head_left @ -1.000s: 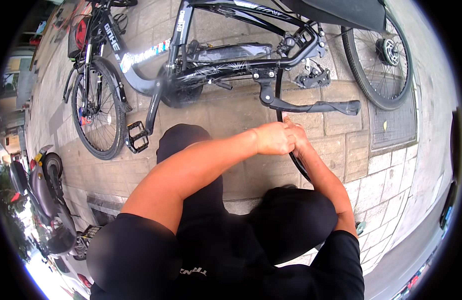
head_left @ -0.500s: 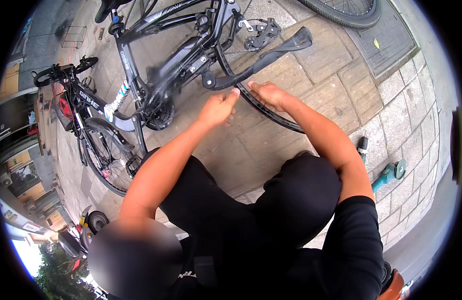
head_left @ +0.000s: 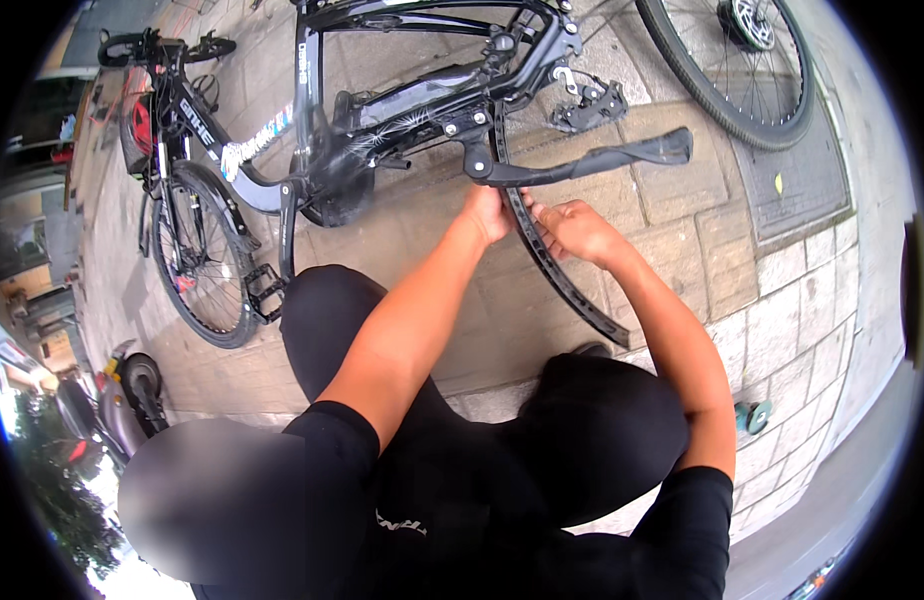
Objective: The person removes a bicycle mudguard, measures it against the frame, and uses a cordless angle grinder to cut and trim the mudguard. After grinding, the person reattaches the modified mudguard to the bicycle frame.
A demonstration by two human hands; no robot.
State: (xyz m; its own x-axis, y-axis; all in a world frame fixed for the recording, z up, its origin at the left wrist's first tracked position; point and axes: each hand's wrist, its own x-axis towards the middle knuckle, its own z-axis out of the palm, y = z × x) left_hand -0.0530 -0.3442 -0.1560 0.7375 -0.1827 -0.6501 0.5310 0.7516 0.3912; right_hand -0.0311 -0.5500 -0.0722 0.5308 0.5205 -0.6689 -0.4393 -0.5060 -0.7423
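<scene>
A long curved black strip with slots [head_left: 572, 285] runs from the bicycle frame [head_left: 402, 120] down past the black kickstand [head_left: 602, 162]. My left hand [head_left: 490, 212] is closed at the strip's left side, just below the kickstand pivot, its fingertips partly hidden. My right hand [head_left: 579, 232] is on the other side, fingers curled at the strip's edge. The bicycle's derailleur [head_left: 582, 105] hangs behind the kickstand. Both forearms rise from the lower edge, between and beside my knees.
A detached wheel [head_left: 694, 85] lies upper right over a metal cover [head_left: 797, 195]. A second bicycle [head_left: 197, 260] stands at left, a scooter [head_left: 107, 400] lower left. A green power tool [head_left: 752, 417] lies beside my right arm on the paving [head_left: 792, 330].
Half a second ago both hands were lower than the kickstand and apart. My left hand has moved right onto the strip, whose lower part now slopes more steeply. The view has shifted.
</scene>
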